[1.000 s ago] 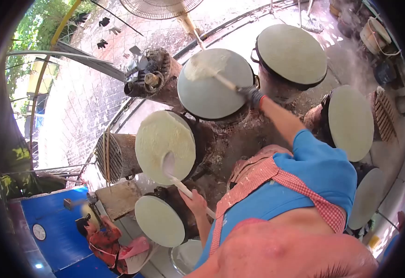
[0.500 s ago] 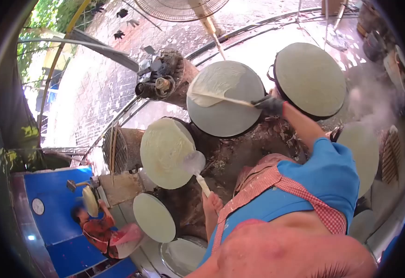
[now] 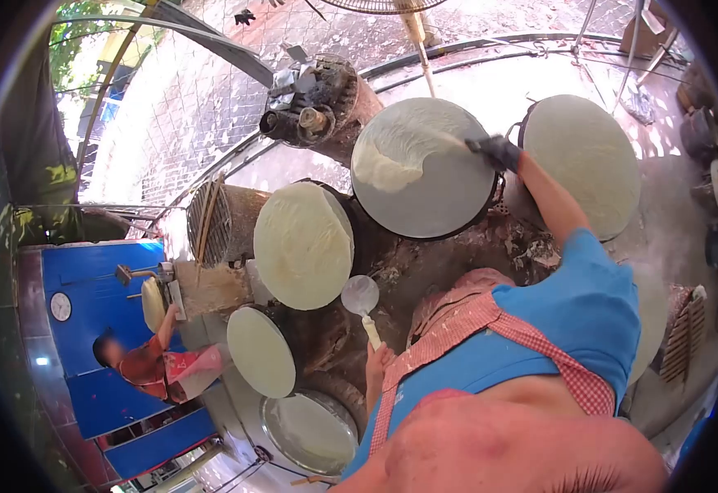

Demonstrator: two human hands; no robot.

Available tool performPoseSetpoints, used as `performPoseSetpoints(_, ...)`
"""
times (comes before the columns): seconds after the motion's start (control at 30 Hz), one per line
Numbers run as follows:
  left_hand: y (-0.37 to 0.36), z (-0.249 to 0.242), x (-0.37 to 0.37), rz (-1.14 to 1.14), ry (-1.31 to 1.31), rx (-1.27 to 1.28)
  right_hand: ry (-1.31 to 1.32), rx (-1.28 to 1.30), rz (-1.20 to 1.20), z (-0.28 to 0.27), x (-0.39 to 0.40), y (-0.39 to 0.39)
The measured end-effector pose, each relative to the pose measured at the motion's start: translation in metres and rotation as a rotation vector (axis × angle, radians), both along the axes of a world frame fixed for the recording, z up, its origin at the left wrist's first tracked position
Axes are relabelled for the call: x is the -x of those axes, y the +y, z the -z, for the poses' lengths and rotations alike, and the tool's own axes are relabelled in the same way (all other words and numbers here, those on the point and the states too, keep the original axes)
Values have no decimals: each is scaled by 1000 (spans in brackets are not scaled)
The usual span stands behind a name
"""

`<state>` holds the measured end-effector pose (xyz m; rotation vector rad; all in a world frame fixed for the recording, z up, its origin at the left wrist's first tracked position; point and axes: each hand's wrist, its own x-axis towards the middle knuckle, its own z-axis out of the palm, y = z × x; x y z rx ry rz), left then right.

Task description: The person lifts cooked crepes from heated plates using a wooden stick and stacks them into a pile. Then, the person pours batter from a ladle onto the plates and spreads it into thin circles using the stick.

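Observation:
My right hand, in a dark glove, is closed on a thin spreader whose far end is blurred. The spreader lies over a large round griddle, partly coated with pale batter on its left and upper area. My bare left hand is wrapped around the pale handle of a ladle. The ladle's round bowl is just beside the lower right edge of another round griddle covered by a pale batter sheet.
More batter-covered rounds stand at the right and lower left. A round metal pan sits below them. Beyond the griddles are a rusty drum and a wire fence. A co-worker stands by blue panels holding a round object.
The spreader has swept up and right, and the batter now forms a curved band on the griddle. The ladle has come off the left griddle's edge. The whole view has shifted slightly.

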<state>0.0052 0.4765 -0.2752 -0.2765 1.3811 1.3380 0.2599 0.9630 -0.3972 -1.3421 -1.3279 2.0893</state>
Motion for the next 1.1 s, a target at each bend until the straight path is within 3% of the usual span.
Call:
performPoseSetpoints(0.03, -1, 5, -1, 0, 1, 9, -160, 6, 2, -23, 12, 14)
performPoseSetpoints(0.07, -2, 13, 1, -25, -33, 23, -158, 17, 1, -4, 18, 20)
performPoseSetpoints(0.1, -1, 7, 2, -50, -62, 44, 26, -777, -247, -1, 24, 15)
performPoseSetpoints(0.17, 3, 0, 0, -29, -37, 51, 189, -1701, -656, 1, 18, 2)
performPoseSetpoints(0.2, 3, -2, -5, -9, -21, 41, 196, -1696, -672, 9, 7, -18)
performPoseSetpoints(0.23, 2, -4, -8, -70, -65, 37, 157, -1125, -641, 18, -17, -31)
performPoseSetpoints(0.3, -12, 12, -4, -101, -45, 26, 102, -581, -599, 1, -26, -27)
performPoseSetpoints(0.37, -16, 13, -6, -127, -26, -1, 41, -333, -460, -47, -13, -20)
performPoseSetpoints(0.43, -16, 5, -8, -145, -63, 9, -83, -26, -207, -43, 25, 14)
performPoseSetpoints(0.47, -16, 2, -10, -164, -110, 20, -259, -123, -207, -57, 46, 20)
performPoseSetpoints(0.53, -13, 4, -13, -186, -163, 20, -153, -219, -331, -48, 42, 22)
performPoseSetpoints(0.6, -30, 16, -7, -235, -221, 25, -345, -309, -709, -41, 34, 18)
performPoseSetpoints(0.67, -57, 50, -4, -276, -452, -155, -428, -395, -906, -19, -6, 21)
performPoseSetpoints(0.77, -58, 48, -9, -297, -525, -216, -376, -311, -736, -11, -39, 32)
performPoseSetpoints(0.87, -53, 19, -14, -270, -611, -177, -273, -222, -366, -14, 10, 42)
performPoseSetpoints(0.9, -50, 15, -15, -274, -656, -124, -262, -274, -405, -46, 32, 35)
performPoseSetpoints(0.93, -56, 23, -13, -259, -663, -119, -86, -237, -512, -51, 41, 35)
performPoseSetpoints(0.97, -69, 33, -8, -235, -652, -106, -276, -268, -619, -57, 49, 29)
performPoseSetpoints(1.03, -82, 31, 4, -199, -650, -72, -336, -303, -658, -54, 20, 18)
performPoseSetpoints(1.07, -80, 27, 7, -267, -596, 44, -447, -368, -773, -40, -12, 16)
performPoseSetpoints(1.1, -98, 40, 15, -209, -642, -33, -575, -433, -893, -27, -52, 13)
